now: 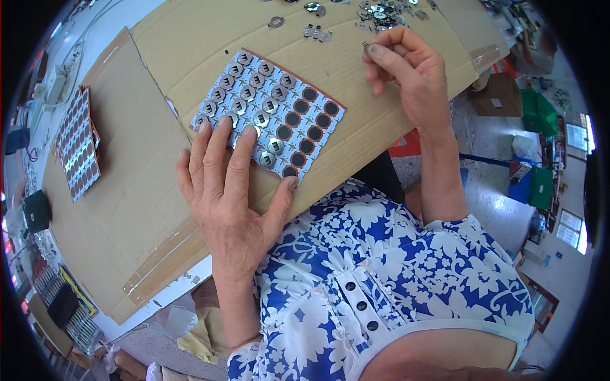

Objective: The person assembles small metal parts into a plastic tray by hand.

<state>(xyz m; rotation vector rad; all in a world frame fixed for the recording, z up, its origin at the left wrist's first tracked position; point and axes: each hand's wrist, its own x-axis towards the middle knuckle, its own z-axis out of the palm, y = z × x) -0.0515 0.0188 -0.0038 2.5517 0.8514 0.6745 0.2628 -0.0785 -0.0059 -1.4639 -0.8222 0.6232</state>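
A square white panel [259,84] with reddish edges lies tilted on the cardboard. Round silver metal discs with dark marks cover most of it. Toward its right side, rows of round black pads [284,132] are bare. My left hand [232,190] rests at the panel's near left edge, fingers spread, fingertips on the lower discs and thumb by the near corner. Right of the panel, my right hand [410,73] is raised, thumb and forefinger pinching a small metal disc [366,47]. Only part of that disc shows.
A pile of loose metal discs [380,14] lies at the far edge, with a few scattered discs [314,33] nearer. More panels [79,143] are stacked at the left. Brown cardboard [140,209] covers the table. Boxes and green bins [539,111] stand on the right.
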